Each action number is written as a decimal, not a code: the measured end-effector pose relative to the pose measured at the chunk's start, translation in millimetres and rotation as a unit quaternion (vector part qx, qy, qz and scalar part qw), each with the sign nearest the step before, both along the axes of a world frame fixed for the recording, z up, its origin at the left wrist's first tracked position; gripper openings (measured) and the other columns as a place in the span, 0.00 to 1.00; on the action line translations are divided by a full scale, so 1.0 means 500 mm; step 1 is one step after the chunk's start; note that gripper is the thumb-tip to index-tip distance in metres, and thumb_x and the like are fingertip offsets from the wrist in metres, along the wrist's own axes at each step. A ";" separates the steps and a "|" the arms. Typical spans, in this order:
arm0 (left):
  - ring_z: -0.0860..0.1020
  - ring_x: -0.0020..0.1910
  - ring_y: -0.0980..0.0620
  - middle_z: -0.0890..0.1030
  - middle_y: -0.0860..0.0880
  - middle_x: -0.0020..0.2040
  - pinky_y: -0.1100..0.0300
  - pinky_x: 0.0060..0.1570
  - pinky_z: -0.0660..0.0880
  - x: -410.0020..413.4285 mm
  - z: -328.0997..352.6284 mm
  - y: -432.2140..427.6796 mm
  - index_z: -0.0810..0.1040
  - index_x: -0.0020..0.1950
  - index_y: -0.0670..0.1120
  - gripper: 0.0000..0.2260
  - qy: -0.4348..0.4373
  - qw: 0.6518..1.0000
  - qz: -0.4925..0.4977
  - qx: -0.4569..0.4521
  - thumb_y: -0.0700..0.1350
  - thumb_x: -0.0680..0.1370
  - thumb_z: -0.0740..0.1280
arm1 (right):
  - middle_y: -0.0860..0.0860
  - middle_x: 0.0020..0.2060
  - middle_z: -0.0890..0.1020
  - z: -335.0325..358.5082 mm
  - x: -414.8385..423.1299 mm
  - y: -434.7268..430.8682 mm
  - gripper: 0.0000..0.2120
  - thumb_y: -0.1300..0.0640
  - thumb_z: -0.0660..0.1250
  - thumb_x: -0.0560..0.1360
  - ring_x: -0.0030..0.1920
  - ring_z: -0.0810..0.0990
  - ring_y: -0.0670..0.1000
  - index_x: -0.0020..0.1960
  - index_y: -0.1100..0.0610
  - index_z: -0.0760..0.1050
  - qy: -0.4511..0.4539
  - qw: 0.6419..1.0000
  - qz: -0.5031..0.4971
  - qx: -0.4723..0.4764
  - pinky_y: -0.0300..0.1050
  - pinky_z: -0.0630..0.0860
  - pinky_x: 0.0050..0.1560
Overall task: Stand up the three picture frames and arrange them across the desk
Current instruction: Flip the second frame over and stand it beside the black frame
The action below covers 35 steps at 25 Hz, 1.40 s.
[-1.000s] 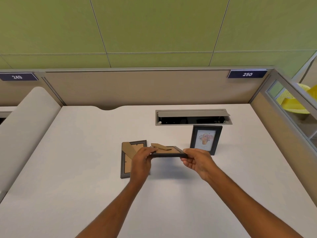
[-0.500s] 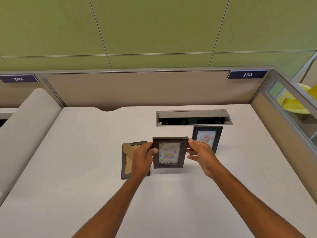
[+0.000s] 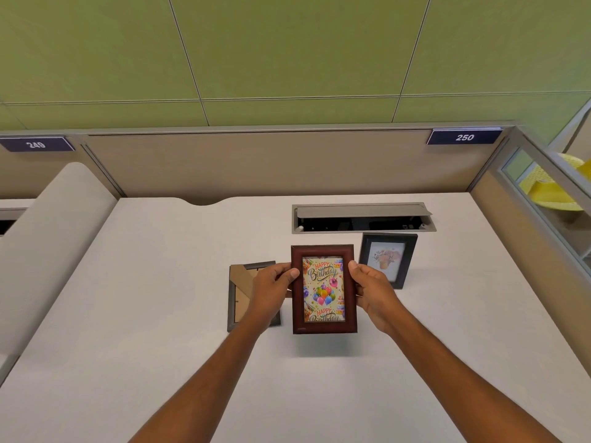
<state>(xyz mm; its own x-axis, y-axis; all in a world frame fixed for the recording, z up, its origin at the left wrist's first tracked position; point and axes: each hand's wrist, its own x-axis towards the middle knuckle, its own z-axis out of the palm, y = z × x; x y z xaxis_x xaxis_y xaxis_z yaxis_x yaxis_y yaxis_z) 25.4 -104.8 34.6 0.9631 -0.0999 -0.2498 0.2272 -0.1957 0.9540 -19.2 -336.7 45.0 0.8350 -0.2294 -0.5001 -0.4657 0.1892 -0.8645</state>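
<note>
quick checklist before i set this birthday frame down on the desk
1. Grip: left hand and right hand hold the birthday frame by its side edges: ok.
2. Frame upright, picture facing the person: ok.
3. Rear stand unfolded: cannot tell, back hidden.
4. Bare desk below the frame: ok.
5. Black frame standing, apart on the right: ok.
6. Grey frame lies face down, close on the left, not stood up: not ok.
</note>
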 end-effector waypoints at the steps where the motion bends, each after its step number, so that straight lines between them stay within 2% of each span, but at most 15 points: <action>1: 0.90 0.56 0.43 0.91 0.46 0.52 0.46 0.51 0.88 -0.002 0.002 0.001 0.87 0.60 0.44 0.11 0.030 0.999 -0.006 -0.022 0.48 0.87 0.68 | 0.54 0.58 0.90 -0.002 0.000 0.001 0.15 0.45 0.65 0.86 0.60 0.88 0.59 0.62 0.54 0.83 0.005 1.000 -0.009 0.006 0.64 0.84 0.65; 3: 0.90 0.56 0.43 0.91 0.46 0.51 0.51 0.50 0.87 -0.006 0.003 0.003 0.87 0.58 0.45 0.15 0.089 0.995 -0.024 -0.042 0.53 0.87 0.65 | 0.55 0.58 0.90 -0.006 0.000 0.002 0.15 0.46 0.65 0.86 0.60 0.88 0.59 0.62 0.55 0.84 0.012 1.000 -0.016 0.011 0.65 0.83 0.66; 8: 0.89 0.56 0.44 0.90 0.43 0.55 0.44 0.61 0.85 -0.009 -0.011 -0.003 0.84 0.61 0.46 0.24 0.179 0.983 -0.030 -0.024 0.62 0.87 0.57 | 0.54 0.56 0.91 -0.021 -0.001 0.002 0.16 0.45 0.65 0.86 0.58 0.89 0.58 0.61 0.56 0.84 0.016 1.000 0.000 -0.003 0.61 0.85 0.63; 11: 0.89 0.57 0.44 0.89 0.43 0.56 0.43 0.62 0.85 -0.005 -0.014 -0.008 0.83 0.62 0.46 0.26 0.186 0.982 -0.035 -0.012 0.64 0.87 0.55 | 0.53 0.55 0.91 -0.030 0.001 0.002 0.17 0.44 0.65 0.86 0.57 0.89 0.57 0.61 0.55 0.84 0.018 1.000 0.007 -0.009 0.60 0.86 0.62; 16: 0.89 0.55 0.46 0.90 0.45 0.55 0.45 0.59 0.85 0.002 -0.007 -0.012 0.82 0.64 0.46 0.25 0.169 0.985 -0.034 0.004 0.63 0.88 0.55 | 0.49 0.50 0.92 -0.033 0.010 0.004 0.16 0.43 0.66 0.85 0.54 0.90 0.55 0.59 0.54 0.85 0.018 1.000 0.005 -0.015 0.52 0.87 0.51; 21: 0.89 0.56 0.45 0.89 0.45 0.58 0.45 0.60 0.85 0.029 -0.013 -0.020 0.81 0.66 0.46 0.24 0.188 0.982 -0.034 0.009 0.62 0.88 0.54 | 0.48 0.49 0.92 -0.048 0.039 0.000 0.15 0.43 0.67 0.85 0.54 0.90 0.54 0.58 0.53 0.85 0.030 0.999 0.007 -0.026 0.54 0.86 0.56; 25: 0.87 0.54 0.49 0.88 0.47 0.58 0.51 0.55 0.84 0.044 0.003 -0.028 0.81 0.63 0.49 0.23 0.201 0.979 -0.030 -0.014 0.63 0.88 0.54 | 0.50 0.52 0.92 -0.034 0.050 0.002 0.16 0.43 0.67 0.85 0.54 0.90 0.54 0.59 0.54 0.85 0.017 0.999 0.004 -0.027 0.49 0.86 0.50; 27: 0.86 0.56 0.48 0.87 0.47 0.59 0.47 0.60 0.83 0.055 0.001 -0.029 0.80 0.63 0.51 0.24 0.212 0.976 -0.025 -0.037 0.65 0.87 0.53 | 0.49 0.51 0.92 -0.032 0.058 0.003 0.16 0.43 0.67 0.85 0.53 0.91 0.53 0.59 0.54 0.85 0.014 0.999 0.005 -0.033 0.47 0.85 0.47; 31: 0.86 0.63 0.41 0.87 0.42 0.63 0.42 0.69 0.79 0.079 -0.006 -0.036 0.79 0.69 0.50 0.31 0.218 0.973 -0.015 -0.070 0.70 0.85 0.49 | 0.47 0.50 0.92 -0.031 0.075 -0.001 0.15 0.43 0.66 0.85 0.52 0.90 0.51 0.58 0.52 0.85 0.008 0.999 -0.005 -0.032 0.43 0.83 0.46; 35: 0.86 0.63 0.44 0.88 0.45 0.62 0.46 0.67 0.80 0.115 -0.006 -0.049 0.80 0.69 0.53 0.32 0.204 0.976 -0.012 -0.071 0.73 0.83 0.50 | 0.44 0.48 0.92 -0.033 0.097 0.001 0.14 0.43 0.65 0.86 0.52 0.90 0.48 0.56 0.49 0.85 0.007 0.999 -0.021 -0.033 0.40 0.83 0.45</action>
<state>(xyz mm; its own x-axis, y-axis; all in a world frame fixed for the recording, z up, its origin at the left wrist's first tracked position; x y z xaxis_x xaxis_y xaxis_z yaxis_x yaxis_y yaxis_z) 83.0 -129.2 31.5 0.7830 -0.1831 -0.5944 0.5911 -0.0784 0.8028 29.4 -336.1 28.6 0.8171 -0.2961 -0.4945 -0.4710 0.1517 -0.8690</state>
